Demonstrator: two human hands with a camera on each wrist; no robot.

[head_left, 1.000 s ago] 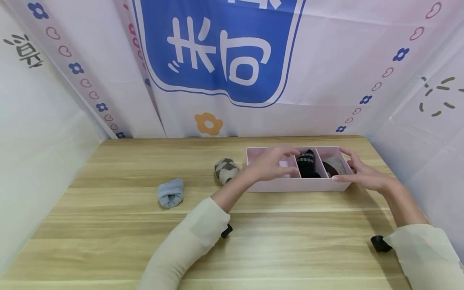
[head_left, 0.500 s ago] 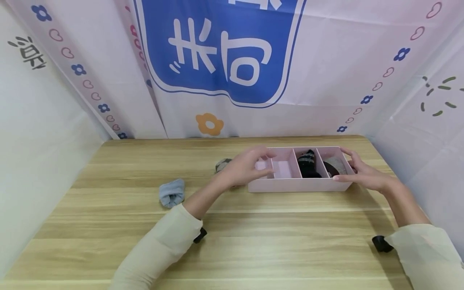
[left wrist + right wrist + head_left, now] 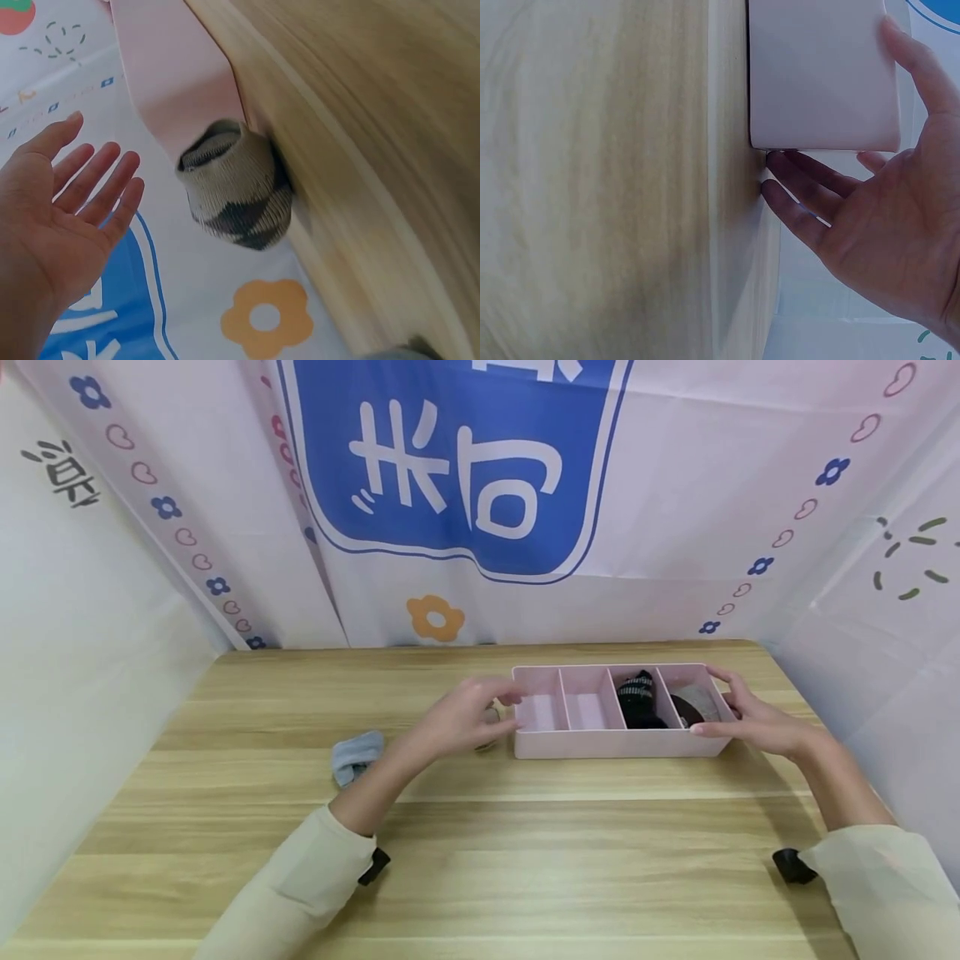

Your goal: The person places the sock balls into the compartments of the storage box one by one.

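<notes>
My left hand [image 3: 467, 720] is just off the left end of a pink divided storage box [image 3: 592, 744], fingers spread and holding nothing. Partly hidden behind it is a rolled sock [image 3: 490, 727]; the left wrist view shows this beige sock [image 3: 238, 199] with dark diamonds, apart from the fingers. My right hand [image 3: 761, 723] holds the box's right end, thumb at the front corner and forefinger at the back one. A black sock [image 3: 638, 702] with white marks fills the third compartment; a grey and dark-brown bundle [image 3: 699, 702] lies in the rightmost. The two left compartments are bare.
A folded light blue-grey sock [image 3: 356, 755] lies on the wooden table [image 3: 525, 860], left of the box and partly behind my left forearm. Printed white cloth [image 3: 675, 527] hangs behind the table and along both sides.
My left hand has moved left from over the box's middle compartments to beyond its left end, now covering much of the patterned sock. The right hand stays on the box.
</notes>
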